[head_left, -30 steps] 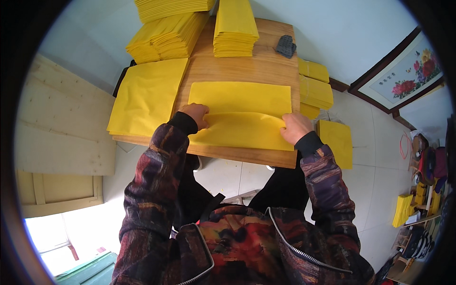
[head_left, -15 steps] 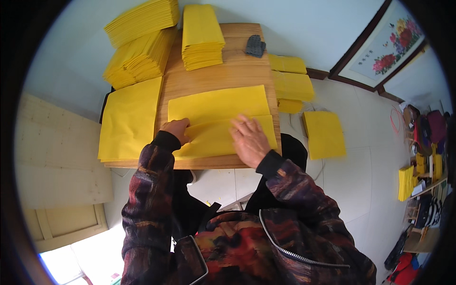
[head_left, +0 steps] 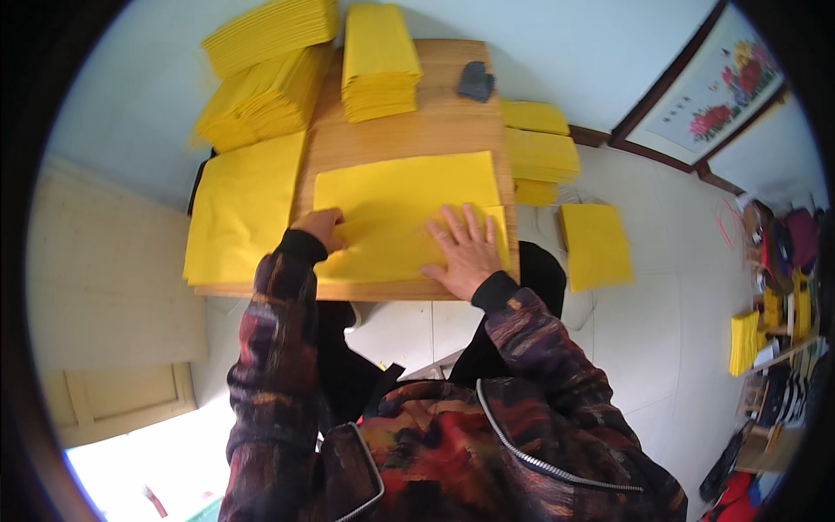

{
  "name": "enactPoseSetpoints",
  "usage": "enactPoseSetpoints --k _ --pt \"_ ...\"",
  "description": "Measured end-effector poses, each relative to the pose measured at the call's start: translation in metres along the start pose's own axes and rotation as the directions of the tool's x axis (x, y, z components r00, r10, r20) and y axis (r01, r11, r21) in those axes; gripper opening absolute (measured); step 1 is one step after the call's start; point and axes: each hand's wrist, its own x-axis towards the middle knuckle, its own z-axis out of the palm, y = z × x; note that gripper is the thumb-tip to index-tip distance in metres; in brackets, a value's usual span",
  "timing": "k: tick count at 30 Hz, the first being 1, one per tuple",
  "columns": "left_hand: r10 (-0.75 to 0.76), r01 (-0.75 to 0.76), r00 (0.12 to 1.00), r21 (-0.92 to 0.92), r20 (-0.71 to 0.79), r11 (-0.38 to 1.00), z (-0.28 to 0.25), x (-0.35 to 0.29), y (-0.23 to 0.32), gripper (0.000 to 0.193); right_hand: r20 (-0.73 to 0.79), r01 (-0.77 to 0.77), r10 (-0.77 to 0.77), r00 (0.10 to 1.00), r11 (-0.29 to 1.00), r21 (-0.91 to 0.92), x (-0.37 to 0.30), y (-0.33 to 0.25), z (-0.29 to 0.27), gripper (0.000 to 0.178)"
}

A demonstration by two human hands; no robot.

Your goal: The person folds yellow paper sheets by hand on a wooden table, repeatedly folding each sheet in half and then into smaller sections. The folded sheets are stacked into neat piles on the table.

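Observation:
A folded yellow sheet, felt-like in look, lies on the wooden table near its front edge. At the sheet's left side my left hand is closed, its fingers curled over the edge and partly hidden. My right hand rests flat with spread fingers on the right part of the sheet. A layer edge shows just beyond its fingertips. Left of the sheet lies a wider pile of flat yellow sheets, apart from my left hand.
Stacks of folded yellow sheets stand at the far left, with another stack at the back middle. A dark grey glove-like thing lies at the back right. More yellow bundles sit right of the table, and a yellow square pile nearer.
My right hand has come down flat on the sheet, fingers spread. The long crease across the sheet's middle now shows only at the right end. My left hand stays at the left edge.

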Motion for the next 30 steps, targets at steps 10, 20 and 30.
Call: enactPoseSetpoints --k 10,20,30 --pt "0.228 -0.186 0.897 0.144 -0.379 0.972 0.048 -0.009 0.124 0.036 -0.005 0.024 -0.025 1.000 0.996 -0.087 -0.001 -0.003 0.001 0.081" --pt "-0.221 0.209 0.890 -0.075 -0.399 0.975 0.076 -0.044 0.074 0.066 0.001 0.033 -0.033 0.999 0.995 -0.099 -0.001 -0.002 -0.001 0.088" --pt "-0.308 0.329 0.860 -0.018 -0.407 0.944 0.084 -0.061 0.047 0.068 -0.118 0.130 -0.129 0.985 0.992 -0.004 0.007 -0.037 0.005 0.064"
